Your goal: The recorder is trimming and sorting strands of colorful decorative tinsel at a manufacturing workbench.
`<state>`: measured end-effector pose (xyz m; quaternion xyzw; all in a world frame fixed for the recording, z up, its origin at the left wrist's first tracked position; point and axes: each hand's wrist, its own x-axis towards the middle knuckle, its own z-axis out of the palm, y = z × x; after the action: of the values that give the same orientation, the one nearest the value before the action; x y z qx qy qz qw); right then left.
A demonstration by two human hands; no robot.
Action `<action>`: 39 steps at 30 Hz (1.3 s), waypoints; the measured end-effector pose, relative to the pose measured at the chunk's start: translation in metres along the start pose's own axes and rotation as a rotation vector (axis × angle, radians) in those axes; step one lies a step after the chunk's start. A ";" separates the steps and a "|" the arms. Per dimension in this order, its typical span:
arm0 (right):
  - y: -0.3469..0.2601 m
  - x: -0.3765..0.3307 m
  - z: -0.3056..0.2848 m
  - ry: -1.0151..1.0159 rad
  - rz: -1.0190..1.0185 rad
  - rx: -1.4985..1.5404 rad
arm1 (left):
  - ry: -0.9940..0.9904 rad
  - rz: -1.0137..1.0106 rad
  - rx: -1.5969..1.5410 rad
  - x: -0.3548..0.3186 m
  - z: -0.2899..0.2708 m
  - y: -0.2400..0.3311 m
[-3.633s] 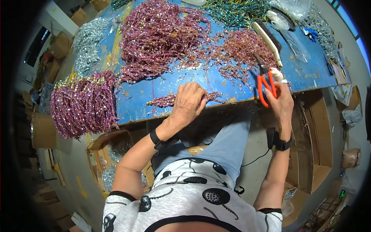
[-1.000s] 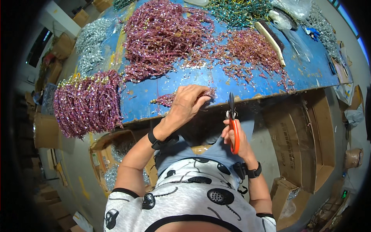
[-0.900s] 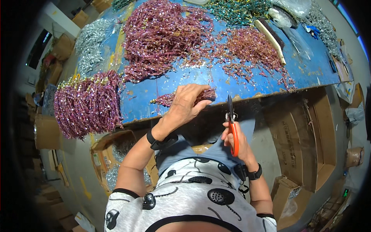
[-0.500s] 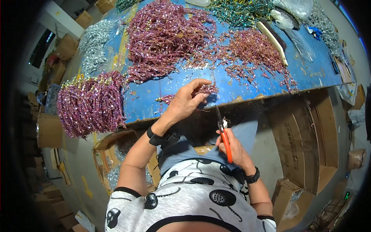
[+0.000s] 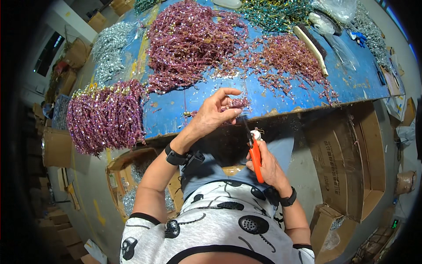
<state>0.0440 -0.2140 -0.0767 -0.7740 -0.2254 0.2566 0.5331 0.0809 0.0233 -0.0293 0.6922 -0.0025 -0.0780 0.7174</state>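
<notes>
My left hand [image 5: 210, 115] is raised over the near edge of the blue table, thumb and fingers closed round a short bunch of pink tinsel strands [image 5: 239, 104]. A stray tinsel piece [image 5: 190, 113] with a gold-coloured end lies beside its wrist side. Lower and to the right, my right hand [image 5: 269, 169] is wrapped round orange-handled pliers [image 5: 256, 163] with a long dark nose. Their tip points up and reaches close to the bunch; whether it touches cannot be made out. A small white piece [image 5: 256, 134] shows at the right fingertips, beside the pliers.
A large pink tinsel heap [image 5: 193, 42] and a looser pile [image 5: 290, 57] cover the table's middle. Tied pink bundles [image 5: 105, 116] hang over the left edge. A brush [image 5: 311, 50] lies at the right, green tinsel [image 5: 272, 15] behind. Cardboard boxes [image 5: 338, 163] stand below.
The pliers have moved slightly up and toward the left hand, their tip now nearer the bunch. My left hand stays almost in place, with the bunch turned a little.
</notes>
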 end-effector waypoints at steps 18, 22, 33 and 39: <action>0.003 0.010 0.002 0.014 -0.017 0.042 | 0.015 0.012 -0.010 0.000 0.003 -0.007; 0.007 0.011 0.004 0.036 -0.033 0.038 | 0.025 0.016 0.023 0.002 0.004 -0.007; 0.000 0.015 0.005 0.168 -0.030 -0.083 | 0.044 -0.023 -0.067 0.001 0.004 -0.008; 0.001 0.014 0.005 0.192 -0.047 -0.110 | 0.057 0.014 -0.032 0.000 0.005 -0.011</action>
<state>0.0520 -0.2019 -0.0817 -0.8176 -0.2052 0.1558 0.5149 0.0789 0.0177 -0.0403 0.6828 0.0143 -0.0531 0.7286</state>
